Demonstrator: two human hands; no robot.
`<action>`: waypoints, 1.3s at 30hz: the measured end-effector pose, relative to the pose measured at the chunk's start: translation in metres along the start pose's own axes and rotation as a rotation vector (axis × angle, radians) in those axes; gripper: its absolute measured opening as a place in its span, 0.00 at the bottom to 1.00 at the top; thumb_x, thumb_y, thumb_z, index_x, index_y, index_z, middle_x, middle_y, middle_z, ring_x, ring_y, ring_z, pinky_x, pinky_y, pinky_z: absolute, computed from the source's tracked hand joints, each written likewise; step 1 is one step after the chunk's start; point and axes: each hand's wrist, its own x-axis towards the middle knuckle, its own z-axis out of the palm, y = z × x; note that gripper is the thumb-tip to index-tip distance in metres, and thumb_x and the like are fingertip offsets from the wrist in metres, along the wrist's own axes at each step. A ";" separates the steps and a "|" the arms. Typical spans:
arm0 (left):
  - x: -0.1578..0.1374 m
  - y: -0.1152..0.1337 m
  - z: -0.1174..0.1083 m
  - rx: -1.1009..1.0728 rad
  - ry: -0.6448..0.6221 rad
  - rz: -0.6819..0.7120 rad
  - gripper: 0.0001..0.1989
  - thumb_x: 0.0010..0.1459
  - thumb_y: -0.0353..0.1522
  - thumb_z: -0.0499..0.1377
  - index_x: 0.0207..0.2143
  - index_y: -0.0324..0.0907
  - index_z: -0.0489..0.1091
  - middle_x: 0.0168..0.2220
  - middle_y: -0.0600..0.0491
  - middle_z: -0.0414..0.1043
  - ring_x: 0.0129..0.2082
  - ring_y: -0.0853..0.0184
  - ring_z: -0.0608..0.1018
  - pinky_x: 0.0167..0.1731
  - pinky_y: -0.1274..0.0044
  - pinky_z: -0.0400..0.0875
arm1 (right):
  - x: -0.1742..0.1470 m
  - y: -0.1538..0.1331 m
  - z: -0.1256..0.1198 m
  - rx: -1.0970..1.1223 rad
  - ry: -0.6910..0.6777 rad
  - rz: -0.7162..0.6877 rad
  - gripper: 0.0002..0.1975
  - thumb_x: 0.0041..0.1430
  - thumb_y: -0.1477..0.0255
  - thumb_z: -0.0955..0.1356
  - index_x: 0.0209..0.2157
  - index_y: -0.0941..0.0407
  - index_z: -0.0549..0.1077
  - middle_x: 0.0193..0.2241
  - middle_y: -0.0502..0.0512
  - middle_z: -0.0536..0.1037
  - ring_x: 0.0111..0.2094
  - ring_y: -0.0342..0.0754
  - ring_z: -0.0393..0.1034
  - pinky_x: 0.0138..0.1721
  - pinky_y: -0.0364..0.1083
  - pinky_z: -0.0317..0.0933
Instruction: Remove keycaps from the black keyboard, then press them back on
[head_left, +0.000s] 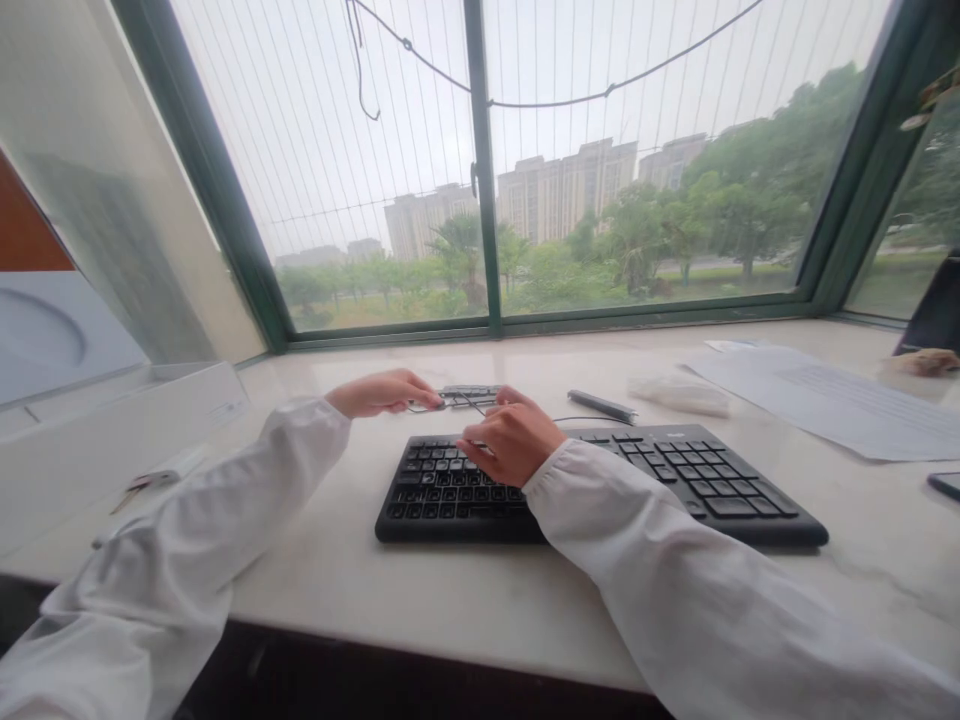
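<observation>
A black keyboard (720,480) lies on the pale sill; many key positions on its left half look like bare sockets without caps. Just behind it sits a group of dark keycaps (471,391). My left hand (386,393) is closed in a pinch at the left end of that group, with a small dark piece (439,400) at its fingertips, too small to name. Over the keyboard's left-middle part is my right hand (514,440), its fingers curled around a thin dark wire-like piece (472,404) that points toward the left hand. Its palm hides some keys.
Behind the keyboard lie a dark pen-like tool (601,406) and a clear plastic bag (679,394). Printed paper (832,395) is at the right, near a dark device's edge (943,486). Keys (142,485) and a white box (180,420) stand left. A window frame (491,200) closes off the back.
</observation>
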 end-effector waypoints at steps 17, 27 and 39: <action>-0.047 -0.009 0.048 -0.187 -0.145 0.093 0.16 0.46 0.43 0.68 0.32 0.42 0.81 0.30 0.50 0.76 0.19 0.77 0.57 0.17 0.79 0.42 | 0.004 -0.010 0.009 0.353 -0.073 0.190 0.10 0.55 0.57 0.71 0.32 0.47 0.81 0.18 0.45 0.74 0.21 0.41 0.66 0.44 0.49 0.53; -0.042 -0.017 0.052 -0.164 -0.090 0.149 0.12 0.46 0.41 0.68 0.32 0.44 0.81 0.30 0.49 0.77 0.20 0.75 0.63 0.16 0.80 0.47 | 0.005 -0.012 0.007 0.290 -0.044 0.237 0.17 0.57 0.51 0.68 0.29 0.48 0.80 0.17 0.47 0.74 0.18 0.42 0.63 0.43 0.52 0.56; -0.040 -0.021 0.038 -0.113 0.052 0.162 0.16 0.49 0.43 0.66 0.37 0.42 0.79 0.32 0.50 0.77 0.20 0.76 0.63 0.17 0.81 0.50 | 0.007 -0.046 -0.006 0.436 -0.179 -0.026 0.14 0.57 0.57 0.70 0.43 0.46 0.78 0.34 0.50 0.80 0.37 0.48 0.73 0.44 0.49 0.54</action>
